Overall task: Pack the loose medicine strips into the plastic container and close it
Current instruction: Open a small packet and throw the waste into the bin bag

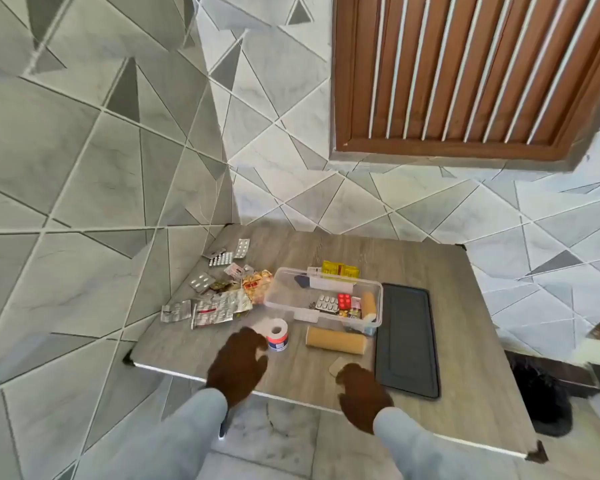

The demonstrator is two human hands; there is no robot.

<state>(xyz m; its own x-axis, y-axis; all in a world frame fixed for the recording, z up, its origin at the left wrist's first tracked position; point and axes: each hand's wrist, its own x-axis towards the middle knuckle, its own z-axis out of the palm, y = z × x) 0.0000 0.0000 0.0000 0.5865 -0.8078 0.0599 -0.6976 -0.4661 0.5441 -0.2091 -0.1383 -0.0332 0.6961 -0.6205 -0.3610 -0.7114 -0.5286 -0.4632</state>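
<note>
Left hand (238,362) spread beside tape roll (278,336); right hand (361,389) loosely curled, empty. Medicine strips (212,299) heaped left of open plastic container (323,301) on desk (430,410). Likely to scatter if grabbed hastily.

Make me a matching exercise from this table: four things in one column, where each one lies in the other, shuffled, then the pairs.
Things:
1. dark lid
2. loose medicine strips
3. tape roll
4. tan bandage roll

Places:
A. left of the plastic container
B. right of the container
C. in front of the container
D. by the left hand, fingers beside it

Pairs: 1-B, 2-A, 3-D, 4-C
</note>
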